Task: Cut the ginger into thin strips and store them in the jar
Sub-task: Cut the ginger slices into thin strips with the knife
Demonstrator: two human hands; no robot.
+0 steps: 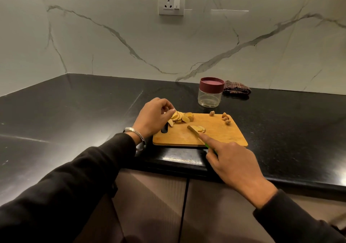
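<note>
In the lower right of the frame, the right hand [234, 160] grips the green-handled knife [198, 134], its fingers curled around the handle and the index finger stretched along the blade. The blade tip lies beside a few pale ginger slices [199, 128] in the middle of the rectangular wooden cutting board [224, 136], which rests on the black glossy table [74, 108]. Further up, at the board's left end, the left hand [153, 119] bends its fingers onto a pile of sliced ginger [180, 117]. Small brown ginger trimmings [225, 119] sit at the board's far right corner. Behind the board stands the clear plastic jar with a dark red lid [210, 92], closed, and just to its right lies a dark checked cloth [236, 88] against the marble wall.
</note>
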